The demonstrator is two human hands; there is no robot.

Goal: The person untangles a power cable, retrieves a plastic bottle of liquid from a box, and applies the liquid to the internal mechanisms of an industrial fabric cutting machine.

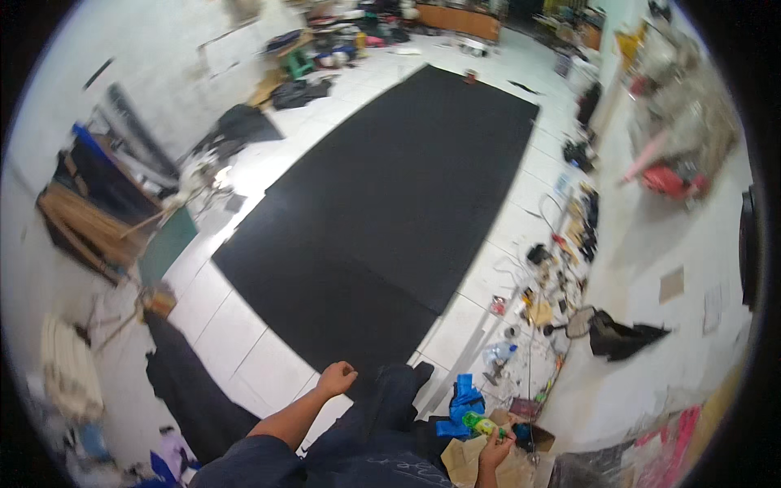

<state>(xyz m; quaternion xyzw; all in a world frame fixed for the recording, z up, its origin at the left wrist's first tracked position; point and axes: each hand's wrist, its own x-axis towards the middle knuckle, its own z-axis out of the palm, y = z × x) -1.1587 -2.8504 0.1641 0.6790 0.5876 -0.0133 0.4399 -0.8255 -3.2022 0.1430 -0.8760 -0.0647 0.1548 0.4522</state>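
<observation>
Right hand (495, 450), low at the frame's bottom edge, wrapped around a small green bottle (480, 424) with a yellowish end; fingers curled over its body. Bottle is slim, glossy, plastic-looking, held above a piece of brown cardboard (465, 460) lying flat on the floor. Left hand (336, 378) balled in a loose fist, holding nothing, hanging over the white tiled floor (244, 342) just off the near edge of the black mat.

Crumpled blue cloth or plastic (464, 403) lies just beside the bottle, soft and folded. A clear plastic bottle (500, 352) lies on its side further out, near thin metal rods.

Large black mat (390, 187), matte, rectangular, covers the middle of the floor. Along the floor's right edge, by the wall, a strip of small tools and wires, too small to sort. A round-headed racket-shaped object (579, 322) leans there. Wooden planks (81, 224) are stacked at the floor's left edge.
</observation>
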